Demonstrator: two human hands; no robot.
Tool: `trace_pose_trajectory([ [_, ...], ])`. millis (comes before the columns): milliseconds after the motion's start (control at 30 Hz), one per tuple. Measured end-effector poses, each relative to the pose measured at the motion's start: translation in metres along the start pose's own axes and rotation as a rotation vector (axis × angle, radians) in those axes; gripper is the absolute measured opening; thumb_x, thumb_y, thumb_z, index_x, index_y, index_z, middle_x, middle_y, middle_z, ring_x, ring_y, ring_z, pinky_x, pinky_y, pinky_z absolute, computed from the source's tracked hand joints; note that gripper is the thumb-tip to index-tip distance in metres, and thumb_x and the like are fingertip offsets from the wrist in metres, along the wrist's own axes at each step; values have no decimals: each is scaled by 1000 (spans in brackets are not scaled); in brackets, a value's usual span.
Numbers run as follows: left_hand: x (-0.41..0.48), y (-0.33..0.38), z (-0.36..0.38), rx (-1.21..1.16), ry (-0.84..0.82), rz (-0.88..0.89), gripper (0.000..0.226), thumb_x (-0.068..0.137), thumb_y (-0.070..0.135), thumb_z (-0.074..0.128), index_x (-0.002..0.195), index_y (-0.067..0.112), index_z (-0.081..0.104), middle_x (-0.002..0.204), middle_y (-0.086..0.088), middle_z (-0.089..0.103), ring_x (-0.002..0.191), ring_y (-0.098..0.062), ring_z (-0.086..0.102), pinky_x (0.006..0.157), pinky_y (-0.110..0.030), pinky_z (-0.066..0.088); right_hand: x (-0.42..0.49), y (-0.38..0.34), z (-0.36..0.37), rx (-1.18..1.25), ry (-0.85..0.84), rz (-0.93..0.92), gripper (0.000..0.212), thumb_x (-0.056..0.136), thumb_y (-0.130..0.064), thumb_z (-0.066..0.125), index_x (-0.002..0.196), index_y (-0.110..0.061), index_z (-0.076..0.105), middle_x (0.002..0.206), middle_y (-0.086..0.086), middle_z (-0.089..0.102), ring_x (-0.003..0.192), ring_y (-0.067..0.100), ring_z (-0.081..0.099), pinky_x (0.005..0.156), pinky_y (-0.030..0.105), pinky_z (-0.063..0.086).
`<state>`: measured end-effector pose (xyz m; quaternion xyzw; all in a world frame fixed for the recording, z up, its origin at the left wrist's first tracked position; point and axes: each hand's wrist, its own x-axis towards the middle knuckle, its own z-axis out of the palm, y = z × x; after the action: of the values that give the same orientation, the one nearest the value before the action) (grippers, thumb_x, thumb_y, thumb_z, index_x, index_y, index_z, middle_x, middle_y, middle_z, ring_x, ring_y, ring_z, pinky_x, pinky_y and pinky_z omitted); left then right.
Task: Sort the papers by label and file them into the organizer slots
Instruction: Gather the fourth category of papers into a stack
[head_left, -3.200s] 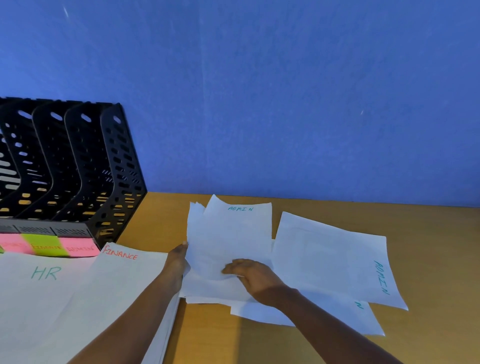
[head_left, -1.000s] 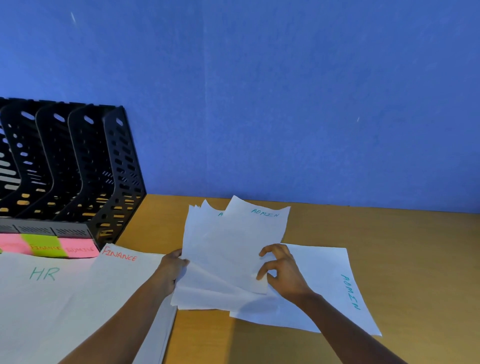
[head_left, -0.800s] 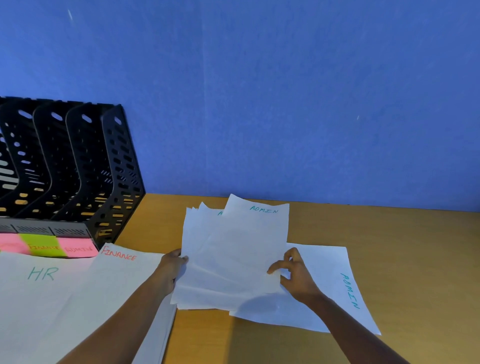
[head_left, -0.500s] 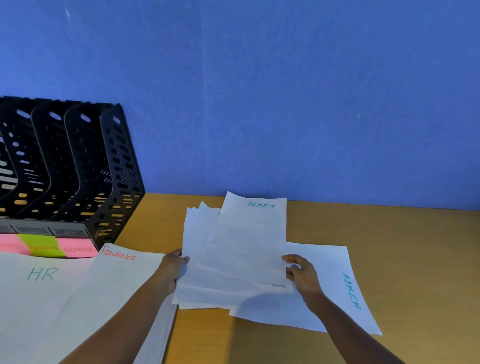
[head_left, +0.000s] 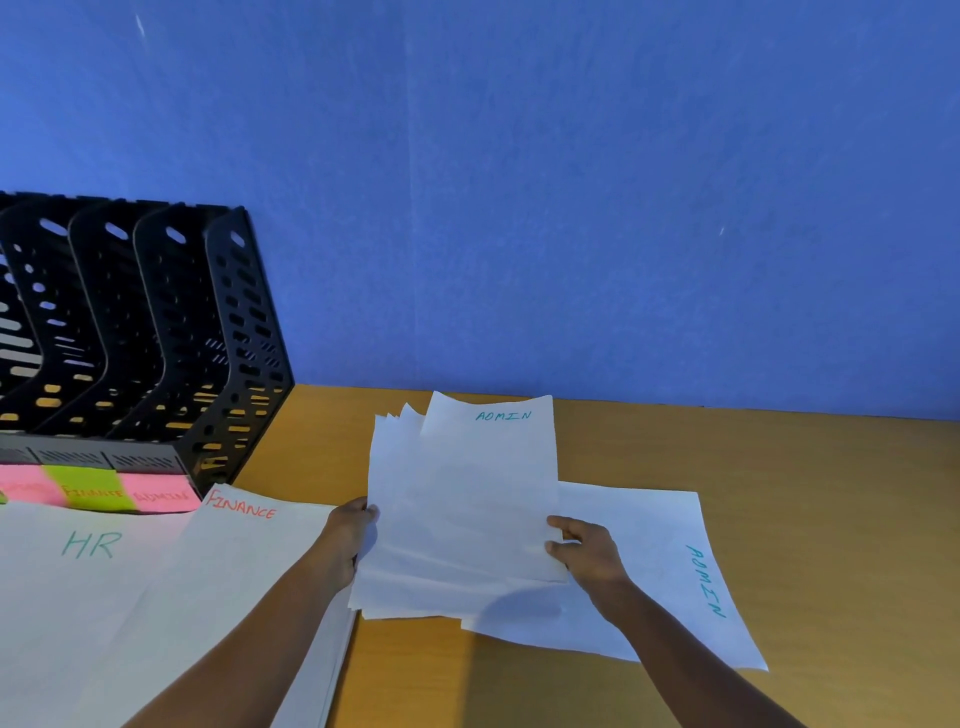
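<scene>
A stack of white ADMIN papers lies in the middle of the wooden desk. My left hand grips its left edge. My right hand pinches the right edge of the top sheet. One more ADMIN sheet lies flat under my right hand, turned sideways. A FINANCE pile and an HR pile lie at the left. The black organizer stands at the back left, with pink and green slot labels along its front.
A blue wall rises right behind the desk. The organizer's slots open toward me and look dark inside. Bare wood shows to the right of the sideways sheet and between the organizer and the ADMIN stack.
The top ADMIN sheet, askew a second ago, now sits squared on the stack. My right hand slid from the sheet's face to its right edge. My left hand kept its hold.
</scene>
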<state>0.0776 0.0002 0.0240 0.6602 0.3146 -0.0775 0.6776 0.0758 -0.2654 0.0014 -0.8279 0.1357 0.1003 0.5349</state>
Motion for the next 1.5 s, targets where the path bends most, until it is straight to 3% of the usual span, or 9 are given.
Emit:
trace_pose_trajectory([
  [100,-4,2,2,-21,-3,-11,41,99,12,38,136,-6,38,132,-25,49,121,-37,46,93,-34,38,-2,-2,3,-45,-52,-18,41,86,-3,61,126,-10,57,132,13,53,112,23,54,89,24,42],
  [233,-7,3,5,27,-34,10,47,96,7,46,140,-4,34,149,-18,35,137,-38,32,115,-48,25,-3,-3,7,-101,-112,-51,40,85,-3,62,124,-11,60,128,11,57,103,20,57,86,21,44],
  [433,-6,-1,3,74,-17,31,42,91,-6,50,133,-4,46,139,-20,48,126,-41,45,108,-50,35,-1,-4,0,-192,-24,-124,33,84,-6,63,116,-8,63,106,5,62,104,21,62,92,24,44],
  [567,-4,-2,1,97,8,33,40,90,-6,50,130,0,48,137,-17,50,124,-41,46,105,-46,37,11,6,-26,-515,119,-132,41,84,-11,62,125,-12,57,129,7,56,114,21,55,95,25,43],
  [700,0,-4,1,103,24,42,40,90,-7,50,130,-1,48,137,-18,50,124,-41,45,103,-44,37,17,9,-56,-771,293,67,53,83,-37,64,130,-20,46,134,6,43,128,25,37,99,39,40],
  [833,1,-3,3,107,33,51,41,90,-7,49,131,-2,47,139,-18,48,125,-41,44,102,-43,36,19,11,-73,-806,363,286,84,71,-60,66,134,-16,33,140,8,37,133,27,31,102,40,36],
  [1033,1,-3,2,121,41,87,41,91,-7,49,132,-2,46,139,-18,48,126,-40,42,102,-41,35,23,17,-81,-668,416,367,104,58,-63,75,135,-12,28,137,11,39,130,29,33,99,41,36],
  [1333,10,-3,2,83,-17,123,44,89,-8,50,133,-1,47,139,-17,48,127,-39,43,107,-44,35,32,23,-84,-773,219,97,89,76,-54,66,141,-7,27,143,13,37,134,30,31,108,35,31],
  [1500,10,-3,5,40,-50,98,45,91,-7,48,134,3,47,141,-15,47,127,-38,43,109,-44,35,39,26,-74,-739,-13,-55,68,92,-33,54,146,-9,20,158,7,12,146,19,14,117,32,17],
])
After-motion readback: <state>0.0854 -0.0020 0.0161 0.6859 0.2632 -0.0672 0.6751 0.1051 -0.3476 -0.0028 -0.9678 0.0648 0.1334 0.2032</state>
